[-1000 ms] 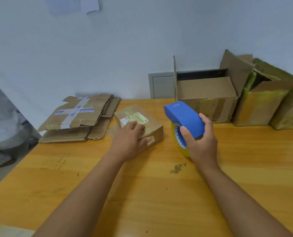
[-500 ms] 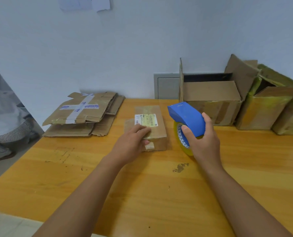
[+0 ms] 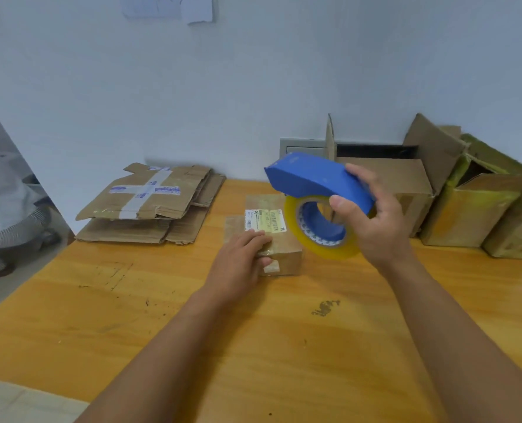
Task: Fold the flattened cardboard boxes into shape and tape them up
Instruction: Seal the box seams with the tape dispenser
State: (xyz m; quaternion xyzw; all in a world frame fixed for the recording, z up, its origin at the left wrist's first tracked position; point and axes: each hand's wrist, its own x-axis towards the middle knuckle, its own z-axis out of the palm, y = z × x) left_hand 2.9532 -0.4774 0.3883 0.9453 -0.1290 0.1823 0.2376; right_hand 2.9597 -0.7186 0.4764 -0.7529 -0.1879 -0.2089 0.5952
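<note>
On the table [image 3: 101, 325], flattened boxes [image 3: 150, 203] wait left of the small box [image 3: 279, 239], likely next in line. The left hand [image 3: 238, 264] presses that box steady; the right hand [image 3: 372, 224] grips the tape dispenser [image 3: 317, 181] above it, apparently ready for sealing.

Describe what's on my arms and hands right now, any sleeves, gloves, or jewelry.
Both forearms are bare as far as the picture shows; no sleeves reach into view. The left hand and right hand are ungloved. No watch, bracelet or ring shows on either wrist or on the fingers that can be seen. Nails look short and unpainted.
</note>
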